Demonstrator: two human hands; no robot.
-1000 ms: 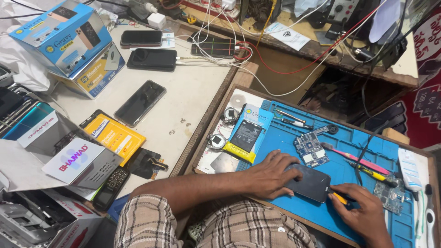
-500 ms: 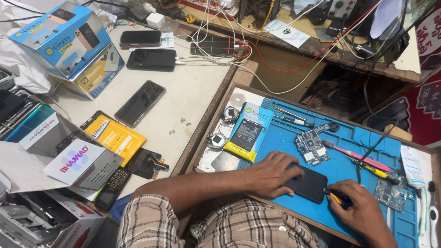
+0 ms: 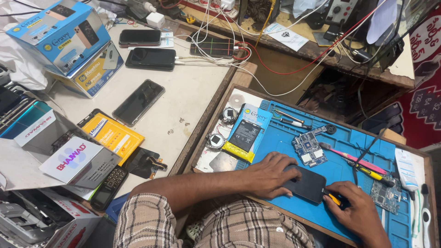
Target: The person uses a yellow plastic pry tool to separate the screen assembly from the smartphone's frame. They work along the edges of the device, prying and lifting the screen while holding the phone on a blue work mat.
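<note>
Fingers (image 3: pixel 280 177) of the left hand (image 3: pixel 268 177) lay spread and flat over the near end of the dark phone (image 3: pixel 307 184), pressing it onto the blue mat (image 3: pixel 342 167) – not curled round it, simply pinning it. Against the frames of a second before, little had shifted: the phone sat at the same slant on the mat, the left hand had kept its place, and the right hand (image 3: pixel 356 212) had edged a touch closer to the phone's lower corner. That suggested the work at that corner was in progress rather than finished.

The right hand's fingers were closed in a pinch on a small yellow-tipped tool (image 3: pixel 334 199), whose tip met the phone's edge (whether it had gone under the edge I could not tell).

So the phone lay between the two hands – under the left fingers, touching the tool held by the right. Beyond it on the mat lay a circuit board (image 3: pixel 308 149), a pink-handled tool (image 3: pixel 353 160) and a yellow-edged battery (image 3: pixel 244 136); on the pale surface (image 3: pixel 193 96) to the left lay several other phones.
</note>
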